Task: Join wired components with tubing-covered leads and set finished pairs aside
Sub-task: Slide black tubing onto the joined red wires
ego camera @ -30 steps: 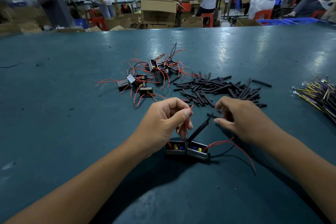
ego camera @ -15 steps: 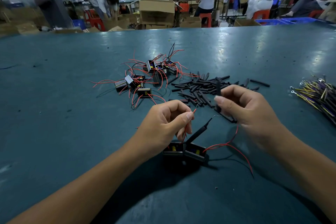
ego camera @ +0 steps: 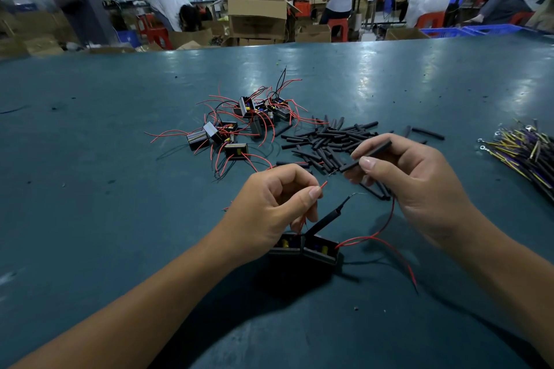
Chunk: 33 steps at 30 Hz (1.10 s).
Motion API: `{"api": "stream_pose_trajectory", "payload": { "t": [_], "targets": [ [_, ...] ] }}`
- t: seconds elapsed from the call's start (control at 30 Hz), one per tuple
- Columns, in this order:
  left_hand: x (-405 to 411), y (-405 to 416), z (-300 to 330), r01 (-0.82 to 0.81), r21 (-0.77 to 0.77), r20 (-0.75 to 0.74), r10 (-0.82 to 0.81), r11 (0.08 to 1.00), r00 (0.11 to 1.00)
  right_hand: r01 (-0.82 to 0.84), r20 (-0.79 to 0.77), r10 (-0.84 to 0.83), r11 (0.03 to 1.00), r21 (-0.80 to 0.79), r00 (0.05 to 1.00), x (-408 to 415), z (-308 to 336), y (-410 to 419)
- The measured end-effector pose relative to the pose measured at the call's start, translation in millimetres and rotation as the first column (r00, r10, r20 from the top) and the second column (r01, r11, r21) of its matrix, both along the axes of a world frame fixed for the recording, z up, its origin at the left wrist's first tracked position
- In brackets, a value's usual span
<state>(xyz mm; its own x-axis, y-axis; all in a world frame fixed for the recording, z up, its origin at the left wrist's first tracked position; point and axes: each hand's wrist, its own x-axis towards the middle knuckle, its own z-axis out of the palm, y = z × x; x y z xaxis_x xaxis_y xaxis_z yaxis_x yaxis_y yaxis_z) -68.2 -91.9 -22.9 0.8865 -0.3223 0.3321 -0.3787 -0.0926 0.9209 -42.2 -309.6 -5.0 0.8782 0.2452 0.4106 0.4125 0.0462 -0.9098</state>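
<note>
Nearest the camera, two small black box-shaped components [ego camera: 304, 249] sit side by side and touching on the matte teal table [ego camera: 90, 219], their open tops showing yellow and blue parts. A lead sheathed in smooth black tubing [ego camera: 325, 220] rises at a slant from the seam between them and ends in a bare, kinked wire tip. A thin red wire [ego camera: 386, 244] loops out of the right-hand box and trails over the table to the right.

Just above the boxes, the left hand [ego camera: 269, 213] is curled, thumb and forefinger pinching a thin red lead [ego camera: 323, 185] whose short end sticks out past the fingertip. The right hand [ego camera: 410, 180], held apart from the left, pinches a straight black tubing piece [ego camera: 367, 156] between thumb and fingers; the tube slants down toward the left, and a fine bare wire end shows at its lower mouth.

Beyond the hands lies a loose heap of cut black tubing lengths [ego camera: 326, 141], short, round and dull. To its left is a tangle of more black components with red and black wires [ego camera: 239, 126]. At the right edge lies a bundle of yellow and purple wires with metal ring terminals [ego camera: 521, 150].

Past the table's far edge stand cardboard boxes [ego camera: 257, 16], red stools and several people at other benches.
</note>
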Motion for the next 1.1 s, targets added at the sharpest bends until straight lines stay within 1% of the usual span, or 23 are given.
{"api": "stream_pose_trajectory", "payload": {
  "t": [0.43,0.6,0.73,1.1],
  "targets": [
    [-2.0,-0.6,2.6,0.019,0.032,0.017,-0.02,0.999,1.0,-0.045,0.008,0.045,0.998,-0.032,0.999,-4.5,0.1,1.2],
    [-1.9,-0.8,4.0,0.017,0.033,0.018,-0.018,0.999,1.0,-0.015,0.016,0.015,1.0,0.006,1.0,-2.5,2.1,0.5],
    [-1.6,0.5,3.7,0.02,0.041,0.016,-0.021,0.999,1.0,-0.022,0.02,0.022,1.0,0.022,1.0,-1.4,2.6,-1.7],
    [-0.9,0.5,3.0,0.031,0.024,0.016,-0.031,0.999,0.999,-0.031,0.009,0.031,1.0,-0.006,0.999,-4.4,3.5,2.0]
  ]
}}
